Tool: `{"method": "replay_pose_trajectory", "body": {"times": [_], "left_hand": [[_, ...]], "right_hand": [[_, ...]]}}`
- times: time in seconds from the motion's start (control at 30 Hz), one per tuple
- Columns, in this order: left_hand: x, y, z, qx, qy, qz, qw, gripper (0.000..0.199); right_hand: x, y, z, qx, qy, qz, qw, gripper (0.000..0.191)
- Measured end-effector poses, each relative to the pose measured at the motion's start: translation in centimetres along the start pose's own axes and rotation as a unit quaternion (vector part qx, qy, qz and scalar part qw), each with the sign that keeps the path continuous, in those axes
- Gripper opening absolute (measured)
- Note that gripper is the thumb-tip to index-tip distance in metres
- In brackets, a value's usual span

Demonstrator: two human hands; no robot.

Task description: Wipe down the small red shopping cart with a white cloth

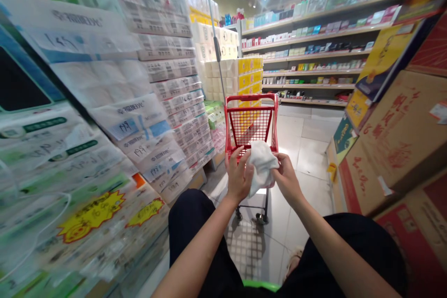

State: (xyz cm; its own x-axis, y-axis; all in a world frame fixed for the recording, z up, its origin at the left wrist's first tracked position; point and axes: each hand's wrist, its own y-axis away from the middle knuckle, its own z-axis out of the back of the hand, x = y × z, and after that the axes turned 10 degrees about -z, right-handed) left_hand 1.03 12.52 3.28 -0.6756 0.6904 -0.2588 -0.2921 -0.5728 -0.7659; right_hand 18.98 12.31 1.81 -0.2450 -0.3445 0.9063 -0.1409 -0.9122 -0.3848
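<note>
A crumpled white cloth (pixel 261 165) is between my two hands, in front of the red shopping cart (pixel 251 102). My left hand (pixel 239 178) is at its left side, fingers raised and spread apart, with the cloth's edge near the thumb. On the other side, my right hand (pixel 287 176) pinches the cloth's right edge between thumb and fingers. The lower part of the cloth hangs down over the cart's frame. Behind the cloth, part of the red mesh is hidden.
Stacked tissue packs (pixel 171 70) rise along the left. Cardboard boxes (pixel 394 135) line the right side. Shelves of small goods (pixel 307 58) stand at the back. Tiled floor (pixel 307 158) runs between them, and my dark-trousered knees flank the cart's wheels.
</note>
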Motion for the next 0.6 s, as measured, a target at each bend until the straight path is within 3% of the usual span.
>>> {"method": "replay_pose_trajectory", "body": {"times": [0.1, 0.23, 0.33, 0.47, 0.6], "left_hand": [[-0.4, -0.7, 0.8, -0.012, -0.025, -0.038, 0.999, 0.045], [-0.5, -0.5, 0.1, 0.105, -0.036, -0.096, 0.989, 0.037], [-0.5, 0.3, -1.8, 0.171, -0.043, -0.089, 0.98, 0.037], [-0.7, 1.1, -4.2, 0.197, -0.078, -0.074, 0.974, 0.048], [-0.6, 1.1, -5.6, 0.221, -0.099, -0.1, 0.965, 0.046]], "right_hand": [[-0.1, -0.4, -0.7, -0.015, 0.143, 0.041, 0.989, 0.034], [-1.8, -0.2, -0.5, -0.048, 0.342, 0.097, 0.934, 0.023], [-2.9, -0.1, 0.1, -0.042, 0.367, 0.104, 0.923, 0.026], [-4.2, 0.1, 1.2, 0.022, 0.335, 0.114, 0.935, 0.045], [-5.3, 0.7, 2.3, 0.024, 0.341, 0.117, 0.932, 0.057]]}}
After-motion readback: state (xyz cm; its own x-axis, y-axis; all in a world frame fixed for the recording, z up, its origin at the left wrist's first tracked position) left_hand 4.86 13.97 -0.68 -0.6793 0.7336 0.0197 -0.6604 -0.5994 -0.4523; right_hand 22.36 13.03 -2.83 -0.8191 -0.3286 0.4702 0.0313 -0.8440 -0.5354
